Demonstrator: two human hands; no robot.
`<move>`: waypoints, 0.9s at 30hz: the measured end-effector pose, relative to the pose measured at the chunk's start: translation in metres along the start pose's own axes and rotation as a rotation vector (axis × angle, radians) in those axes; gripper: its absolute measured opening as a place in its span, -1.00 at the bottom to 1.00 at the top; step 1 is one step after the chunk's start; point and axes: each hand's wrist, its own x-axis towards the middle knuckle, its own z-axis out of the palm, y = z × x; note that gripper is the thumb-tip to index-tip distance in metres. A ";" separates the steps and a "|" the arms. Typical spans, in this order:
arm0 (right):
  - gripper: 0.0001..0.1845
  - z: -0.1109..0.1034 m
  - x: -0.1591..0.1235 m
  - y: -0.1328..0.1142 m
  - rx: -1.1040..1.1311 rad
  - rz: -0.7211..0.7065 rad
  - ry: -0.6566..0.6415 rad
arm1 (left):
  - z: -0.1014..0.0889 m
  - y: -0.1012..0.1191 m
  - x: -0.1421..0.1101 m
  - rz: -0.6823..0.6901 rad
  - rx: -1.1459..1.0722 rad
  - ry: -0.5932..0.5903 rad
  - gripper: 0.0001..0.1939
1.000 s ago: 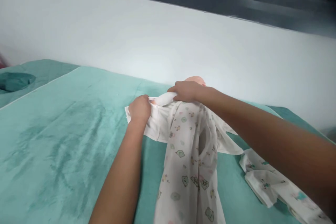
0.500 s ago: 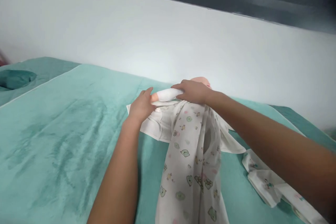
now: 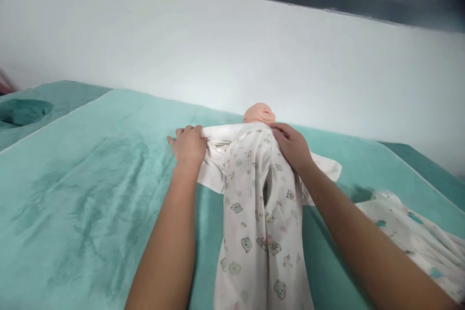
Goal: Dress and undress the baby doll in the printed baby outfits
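Note:
A baby doll lies on its back on a teal towel (image 3: 90, 179), its head (image 3: 258, 113) toward the white wall. It wears a white sleepsuit (image 3: 254, 218) printed with small bears. My left hand (image 3: 188, 145) rests on the sleeve at the doll's outstretched arm, fingers curled over the cuff end. My right hand (image 3: 292, 147) lies on the doll's chest and far shoulder, fingers pressed onto the fabric. The doll's own hands are hidden under cloth and my hands.
A second printed white garment (image 3: 417, 237) lies crumpled at the right on the towel. A darker teal cloth (image 3: 22, 111) sits at the far left. The white wall (image 3: 232, 58) runs close behind the doll's head.
My right hand let go of the doll's sleeved arm and moved right onto the chest. The arm now lies flat under my left hand. The doll's head has come into view.

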 end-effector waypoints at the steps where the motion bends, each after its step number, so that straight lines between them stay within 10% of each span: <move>1: -0.59 -0.002 -0.008 0.018 -0.030 0.038 0.061 | 0.002 0.001 0.000 -0.007 0.004 -0.015 -0.75; 8: -0.49 -0.012 -0.021 0.082 -0.340 0.049 0.232 | -0.004 0.015 -0.009 0.131 -0.149 0.077 -0.59; 13: -0.49 -0.013 -0.012 0.080 -0.333 0.159 0.224 | -0.033 0.089 -0.031 0.508 -0.476 0.045 -0.61; 20: -0.51 -0.014 -0.007 0.089 -0.151 0.183 0.243 | -0.005 0.216 -0.028 0.817 0.197 -0.388 -0.74; 27: -0.47 -0.029 0.000 0.092 0.083 0.219 0.298 | -0.003 0.218 -0.002 0.765 0.282 -0.348 -0.69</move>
